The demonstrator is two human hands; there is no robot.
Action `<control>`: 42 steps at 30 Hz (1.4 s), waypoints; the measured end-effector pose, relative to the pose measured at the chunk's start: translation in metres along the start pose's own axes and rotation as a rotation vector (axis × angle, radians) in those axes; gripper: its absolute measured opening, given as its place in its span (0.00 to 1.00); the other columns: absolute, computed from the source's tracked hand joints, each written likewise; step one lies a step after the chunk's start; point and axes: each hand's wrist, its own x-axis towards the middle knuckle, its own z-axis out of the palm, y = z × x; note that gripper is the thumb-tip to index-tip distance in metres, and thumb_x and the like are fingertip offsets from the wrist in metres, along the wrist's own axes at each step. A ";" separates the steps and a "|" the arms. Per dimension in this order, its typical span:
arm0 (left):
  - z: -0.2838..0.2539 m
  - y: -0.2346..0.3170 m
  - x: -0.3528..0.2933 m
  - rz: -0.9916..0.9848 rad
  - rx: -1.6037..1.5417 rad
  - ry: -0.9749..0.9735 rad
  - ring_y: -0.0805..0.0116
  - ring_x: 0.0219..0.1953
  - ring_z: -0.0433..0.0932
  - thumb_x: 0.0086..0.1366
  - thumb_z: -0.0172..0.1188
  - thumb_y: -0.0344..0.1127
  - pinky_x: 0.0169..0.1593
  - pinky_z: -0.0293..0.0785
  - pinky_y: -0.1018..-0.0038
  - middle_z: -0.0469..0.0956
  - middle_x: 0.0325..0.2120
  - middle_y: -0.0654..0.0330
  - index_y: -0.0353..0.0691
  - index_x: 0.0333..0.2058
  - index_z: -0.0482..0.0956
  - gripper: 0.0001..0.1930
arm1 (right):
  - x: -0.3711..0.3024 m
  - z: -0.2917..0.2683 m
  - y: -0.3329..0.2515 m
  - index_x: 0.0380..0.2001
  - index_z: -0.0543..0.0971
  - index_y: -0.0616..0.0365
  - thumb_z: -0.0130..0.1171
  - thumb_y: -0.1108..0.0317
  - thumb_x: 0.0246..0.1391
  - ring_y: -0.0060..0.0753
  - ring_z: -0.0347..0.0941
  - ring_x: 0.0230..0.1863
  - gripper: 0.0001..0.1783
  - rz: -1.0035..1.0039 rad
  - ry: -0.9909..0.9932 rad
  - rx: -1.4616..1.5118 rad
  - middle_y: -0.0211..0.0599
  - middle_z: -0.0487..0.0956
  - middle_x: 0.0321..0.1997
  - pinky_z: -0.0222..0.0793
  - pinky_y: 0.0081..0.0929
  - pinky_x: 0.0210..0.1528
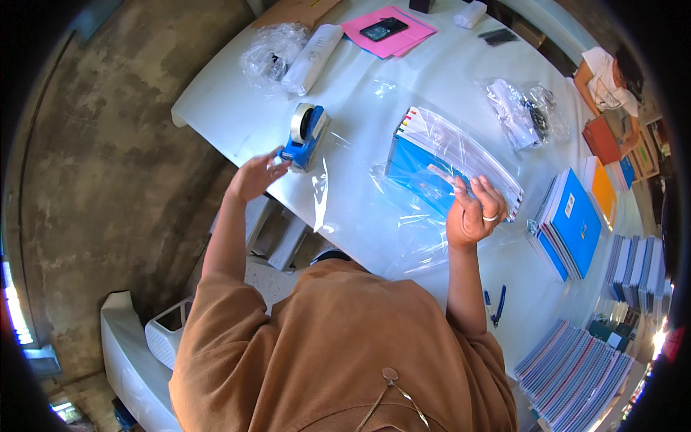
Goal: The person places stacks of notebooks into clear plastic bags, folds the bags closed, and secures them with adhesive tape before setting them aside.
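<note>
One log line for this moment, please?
Left hand: at blue plastic tape dispenser | Right hand: curled above blue notebook stack in clear plastic

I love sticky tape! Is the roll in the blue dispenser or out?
In: the pale roll, around a black hub, sits inside the blue dispenser.

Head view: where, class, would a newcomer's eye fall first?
Probably on the blue-covered bundle under shiny clear plastic, mid-table, with the right hand at its near side. Next, the bright blue tape dispenser, by the left hand. Then the pink sheets beneath a dark phone, toward the far side.
</note>
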 end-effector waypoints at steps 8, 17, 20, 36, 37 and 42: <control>0.041 0.002 0.024 0.240 1.210 1.201 0.77 0.17 0.72 0.59 0.59 0.37 0.23 0.70 0.77 0.77 0.14 0.60 0.35 0.27 0.82 0.11 | 0.000 0.003 0.001 0.16 0.76 0.42 0.70 0.75 0.34 0.31 0.74 0.42 0.14 -0.022 -0.002 -0.005 0.24 0.76 0.34 0.60 0.31 0.47; 0.319 -0.105 0.068 -0.080 0.491 0.316 0.81 0.10 0.65 0.57 0.63 0.47 0.13 0.59 0.83 0.73 0.12 0.62 0.37 0.13 0.73 0.22 | 0.000 -0.002 0.004 0.28 0.75 0.41 0.66 0.75 0.39 0.27 0.73 0.43 0.15 0.011 0.015 0.064 0.20 0.76 0.36 0.59 0.29 0.48; 0.322 -0.110 0.066 0.006 0.495 0.381 0.81 0.10 0.64 0.55 0.65 0.50 0.15 0.60 0.83 0.72 0.10 0.62 0.38 0.10 0.71 0.25 | 0.010 -0.014 -0.008 0.43 0.76 0.40 0.62 0.75 0.41 0.27 0.68 0.49 0.23 0.133 -0.242 -0.087 0.27 0.71 0.50 0.57 0.31 0.50; 0.249 -0.217 0.038 -0.782 -0.100 -0.517 0.59 0.55 0.65 0.60 0.44 0.66 0.57 0.63 0.61 0.68 0.51 0.54 0.39 0.56 0.61 0.37 | 0.117 0.008 -0.037 0.43 0.70 0.57 0.76 0.63 0.18 0.43 0.68 0.47 0.41 0.582 -0.647 0.249 0.40 0.72 0.44 0.57 0.39 0.50; 0.222 -0.217 0.050 -0.789 -0.393 -0.453 0.54 0.57 0.62 0.58 0.43 0.68 0.59 0.60 0.57 0.64 0.54 0.53 0.39 0.58 0.56 0.41 | 0.125 -0.013 -0.036 0.45 0.70 0.58 0.77 0.63 0.18 0.42 0.67 0.50 0.43 0.670 -0.552 0.342 0.39 0.72 0.46 0.57 0.40 0.52; 0.212 -0.107 0.097 0.171 -0.370 -0.274 0.52 0.61 0.57 0.51 0.58 0.64 0.62 0.53 0.49 0.58 0.60 0.59 0.49 0.61 0.56 0.43 | 0.049 -0.087 0.035 0.58 0.60 0.58 0.78 0.59 0.25 0.37 0.57 0.61 0.54 0.972 -0.166 0.917 0.38 0.64 0.57 0.49 0.36 0.63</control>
